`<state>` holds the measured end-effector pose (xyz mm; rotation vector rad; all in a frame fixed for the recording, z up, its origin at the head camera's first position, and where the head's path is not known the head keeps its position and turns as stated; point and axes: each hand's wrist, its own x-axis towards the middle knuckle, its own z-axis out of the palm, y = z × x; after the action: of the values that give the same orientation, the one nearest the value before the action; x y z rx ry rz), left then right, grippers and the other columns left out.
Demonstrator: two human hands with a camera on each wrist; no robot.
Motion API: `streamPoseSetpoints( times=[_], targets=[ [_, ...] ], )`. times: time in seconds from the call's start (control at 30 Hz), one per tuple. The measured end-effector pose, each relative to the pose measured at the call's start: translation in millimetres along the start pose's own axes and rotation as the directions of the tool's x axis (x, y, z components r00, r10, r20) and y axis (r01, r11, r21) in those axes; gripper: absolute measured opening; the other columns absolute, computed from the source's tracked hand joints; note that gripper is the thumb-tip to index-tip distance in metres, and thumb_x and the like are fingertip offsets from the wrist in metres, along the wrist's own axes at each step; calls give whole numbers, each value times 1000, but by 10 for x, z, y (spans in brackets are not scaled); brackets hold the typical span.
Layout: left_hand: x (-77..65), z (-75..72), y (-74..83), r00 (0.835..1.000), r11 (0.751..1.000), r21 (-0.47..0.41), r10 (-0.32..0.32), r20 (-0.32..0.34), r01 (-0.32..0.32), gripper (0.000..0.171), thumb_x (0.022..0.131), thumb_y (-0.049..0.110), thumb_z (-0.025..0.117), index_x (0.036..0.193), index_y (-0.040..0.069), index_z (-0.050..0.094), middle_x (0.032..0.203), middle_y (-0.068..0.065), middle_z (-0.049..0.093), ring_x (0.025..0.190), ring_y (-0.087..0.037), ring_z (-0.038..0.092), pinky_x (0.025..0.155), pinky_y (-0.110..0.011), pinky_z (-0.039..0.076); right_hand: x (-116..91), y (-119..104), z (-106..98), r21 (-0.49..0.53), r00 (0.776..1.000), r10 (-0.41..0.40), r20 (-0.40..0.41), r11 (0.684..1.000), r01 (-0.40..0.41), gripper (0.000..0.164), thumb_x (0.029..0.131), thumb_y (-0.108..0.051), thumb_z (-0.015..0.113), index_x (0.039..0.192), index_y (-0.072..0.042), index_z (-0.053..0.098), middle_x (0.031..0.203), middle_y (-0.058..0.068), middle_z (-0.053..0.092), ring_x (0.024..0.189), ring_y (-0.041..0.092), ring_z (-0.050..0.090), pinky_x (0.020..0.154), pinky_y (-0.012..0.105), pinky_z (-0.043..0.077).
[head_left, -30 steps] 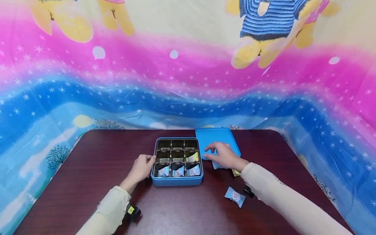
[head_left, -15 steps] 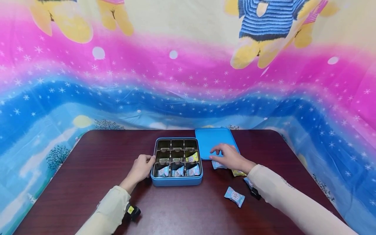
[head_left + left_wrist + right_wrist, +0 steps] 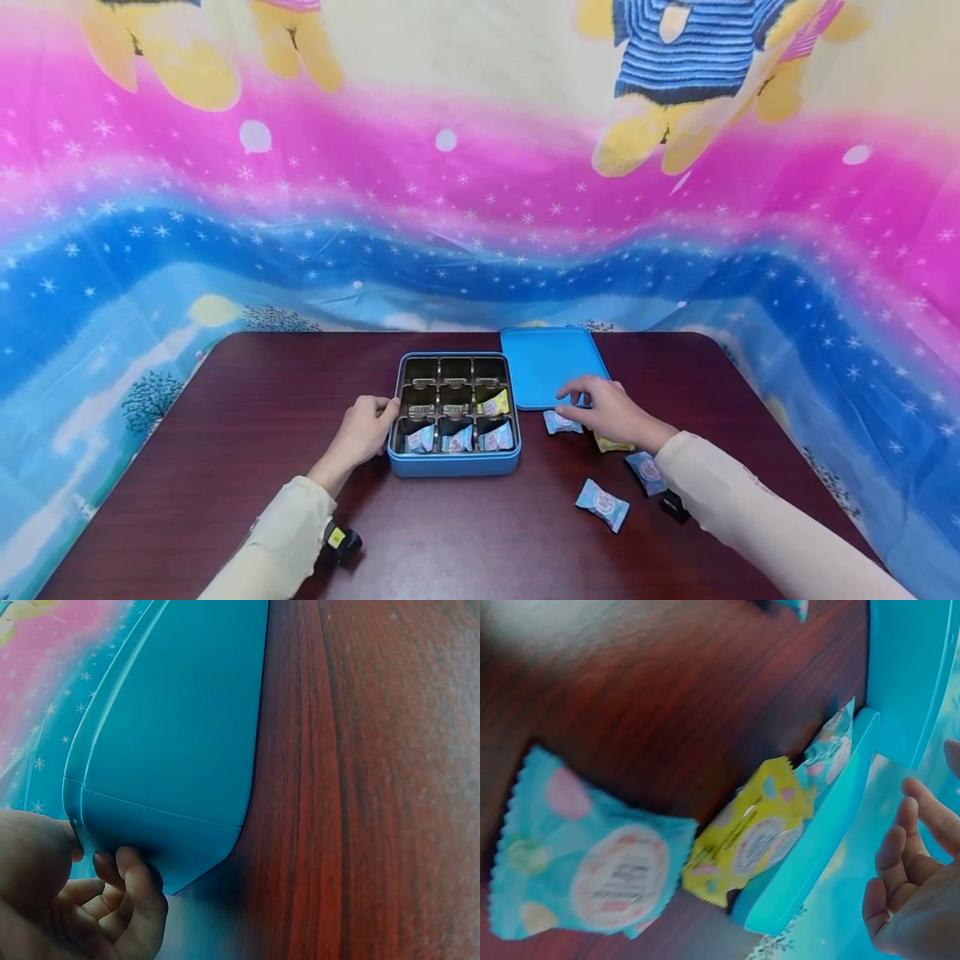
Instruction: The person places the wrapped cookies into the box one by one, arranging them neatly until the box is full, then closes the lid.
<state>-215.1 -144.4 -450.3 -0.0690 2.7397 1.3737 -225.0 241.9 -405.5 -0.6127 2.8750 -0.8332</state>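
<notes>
My left hand (image 3: 365, 431) holds the left side of a blue tin (image 3: 454, 465), thumb at the rim and fingers bent against the outer wall (image 3: 165, 742). The tin has a divided insert; wrapped blue candies (image 3: 495, 437) fill its front row and a yellow-wrapped candy (image 3: 492, 403) lies in the middle row at the right. Loosely bent and holding nothing, my right hand (image 3: 611, 408) hovers by the near edge of the blue lid (image 3: 555, 362). Below it are a blue candy (image 3: 561, 422) and a partly covered yellow candy (image 3: 750, 832).
Two more blue candies lie nearer on the dark wooden table (image 3: 457, 542): one candy (image 3: 602, 505) in front and another candy (image 3: 645, 472) by the right sleeve. A printed cloth (image 3: 480, 208) hangs behind the table's far edge.
My right hand has moved right and nearer, away from above the lid, uncovering more of the candies. My left hand stays at the tin.
</notes>
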Motion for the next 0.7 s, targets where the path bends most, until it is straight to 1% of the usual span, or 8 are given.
streamPoseSetpoints(
  times=[0.13,0.2,0.33,0.5,0.7],
  targets=[
    [-4,1,8,1000,1000,-3,5,-1,-5,41,106,27,48,127,-3,66,65,-5,63,42,-13,54,48,-30,51,-57,94,-33,30,1000,14,15,999,-14,30,98,-26,66,120,-7,71,96,1,63,78,17,52,65,31,43],
    [-9,-2,12,1000,1000,-2,10,-3,-10,39,105,26,48,124,-2,68,60,-4,60,42,-13,54,47,-30,50,-86,137,-54,36,1000,21,22,999,-22,30,98,-26,66,121,-6,71,96,1,63,78,16,53,61,28,45],
    [-12,-8,14,1000,1000,-1,19,-9,-19,38,105,26,49,119,-1,71,56,-2,56,41,-13,54,46,-30,49,-144,209,-94,42,999,26,28,999,-28,29,98,-25,67,120,-6,71,95,2,63,75,16,51,59,27,43],
    [-15,-9,12,1000,1000,-4,22,-8,-22,39,105,26,49,122,-2,70,58,-4,59,41,-14,55,46,-30,50,-220,296,-133,31,999,26,25,999,-27,27,98,-23,67,119,-7,72,91,1,61,65,14,46,55,26,39],
    [-10,-1,4,1000,1000,-4,18,-8,-18,39,106,26,49,123,-2,69,61,-5,61,41,-14,54,46,-30,50,-300,414,-175,36,999,41,35,998,-42,32,96,-27,70,120,-6,70,86,0,58,66,10,46,56,26,40]
  ],
)
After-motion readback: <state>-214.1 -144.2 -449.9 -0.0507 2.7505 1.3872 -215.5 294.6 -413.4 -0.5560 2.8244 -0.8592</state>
